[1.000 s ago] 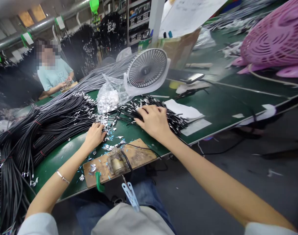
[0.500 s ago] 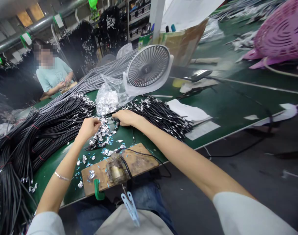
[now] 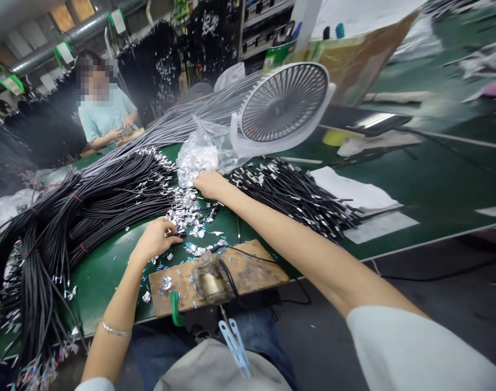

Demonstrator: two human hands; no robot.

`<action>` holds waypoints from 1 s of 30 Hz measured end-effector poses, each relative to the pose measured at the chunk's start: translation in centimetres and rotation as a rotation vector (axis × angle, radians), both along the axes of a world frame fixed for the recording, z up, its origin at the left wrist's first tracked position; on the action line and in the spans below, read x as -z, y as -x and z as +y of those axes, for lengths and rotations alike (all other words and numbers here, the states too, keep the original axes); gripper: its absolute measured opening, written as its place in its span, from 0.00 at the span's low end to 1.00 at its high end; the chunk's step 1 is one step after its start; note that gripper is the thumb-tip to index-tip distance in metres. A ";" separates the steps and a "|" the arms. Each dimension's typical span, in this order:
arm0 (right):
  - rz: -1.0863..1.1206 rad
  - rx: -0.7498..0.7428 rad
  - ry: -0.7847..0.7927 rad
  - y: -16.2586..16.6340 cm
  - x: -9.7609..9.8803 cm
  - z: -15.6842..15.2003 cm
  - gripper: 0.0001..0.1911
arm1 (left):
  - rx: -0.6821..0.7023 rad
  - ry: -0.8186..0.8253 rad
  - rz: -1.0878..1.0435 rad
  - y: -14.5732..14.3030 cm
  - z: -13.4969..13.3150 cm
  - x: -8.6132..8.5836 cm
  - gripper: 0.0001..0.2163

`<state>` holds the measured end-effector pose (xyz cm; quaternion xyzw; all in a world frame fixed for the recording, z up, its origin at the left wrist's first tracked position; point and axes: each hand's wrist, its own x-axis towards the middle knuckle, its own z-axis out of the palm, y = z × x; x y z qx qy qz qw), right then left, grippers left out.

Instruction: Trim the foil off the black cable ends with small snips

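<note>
My left hand is closed just above the green table, with a short black object pinched between thumb and fingers; its kind is unclear. Beside it lies a pile of crumpled silver foil pieces. My right hand reaches farther out, fingers curled down at the near edge of a clear plastic bag of silver pieces. Its fingertips are mostly hidden. Right of that hand is a heap of short black cables with silver ends. Long bundled black cables lie to the left.
A small white fan stands behind the bag. A wooden board at the near edge carries a grimy metal device and a green clamp. Farther right are a phone and white paper. A co-worker sits far left.
My right hand has moved from the foil pile to the plastic bag. My left hand has come nearer to me and now pinches the black object. The camera view has shifted.
</note>
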<state>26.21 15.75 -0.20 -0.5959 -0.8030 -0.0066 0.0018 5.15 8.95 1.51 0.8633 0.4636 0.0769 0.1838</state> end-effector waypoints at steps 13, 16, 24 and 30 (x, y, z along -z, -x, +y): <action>0.013 0.053 0.007 -0.6 0.1 -0.8 0.15 | -0.335 0.047 -0.380 2.6 -0.8 -0.7 0.09; 0.089 0.086 -0.038 -0.3 -0.5 -1.3 0.14 | -0.386 0.096 -0.439 3.1 -0.7 -0.7 0.09; 0.384 -0.260 -0.087 4.4 -1.5 -6.0 0.22 | -0.372 0.280 -0.508 3.5 -0.9 -1.3 0.14; 0.342 -0.464 -0.083 6.6 -1.1 -8.6 0.19 | -0.272 0.343 -0.382 3.3 -1.1 -1.6 0.17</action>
